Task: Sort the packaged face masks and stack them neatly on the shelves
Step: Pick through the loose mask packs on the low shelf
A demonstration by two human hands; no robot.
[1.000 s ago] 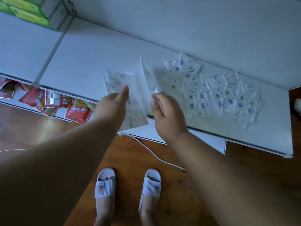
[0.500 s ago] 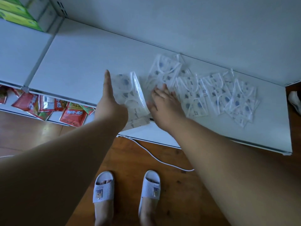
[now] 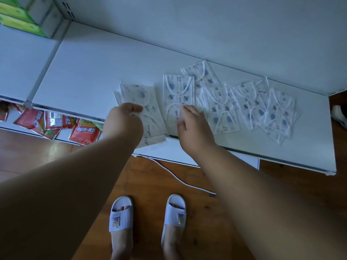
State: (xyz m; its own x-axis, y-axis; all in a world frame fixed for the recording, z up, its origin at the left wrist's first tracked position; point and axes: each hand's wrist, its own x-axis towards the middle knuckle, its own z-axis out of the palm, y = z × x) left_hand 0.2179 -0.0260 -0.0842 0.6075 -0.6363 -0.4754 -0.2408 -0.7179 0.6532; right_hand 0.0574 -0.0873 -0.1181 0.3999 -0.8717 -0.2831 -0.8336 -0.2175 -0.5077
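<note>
Presently the stack of packaged masks is pinched by the left hand to keep it square, while, just beside the stack, a single pack is touched by the right hand's spread fingers, seemingly for transfer.

Item count, positions given from the hands.

- Hands: 2, left hand and right hand.
- Stack of packaged masks under the left hand: 1; pack count in it cannot be told.
- Single mask pack under the right hand's fingertips: 1.
- Loose overlapping mask packs right of the right hand: exact count unclear.
- Red snack packets left of the left hand, lower shelf: at least 3.
- Slippers below both hands: 2.
</note>
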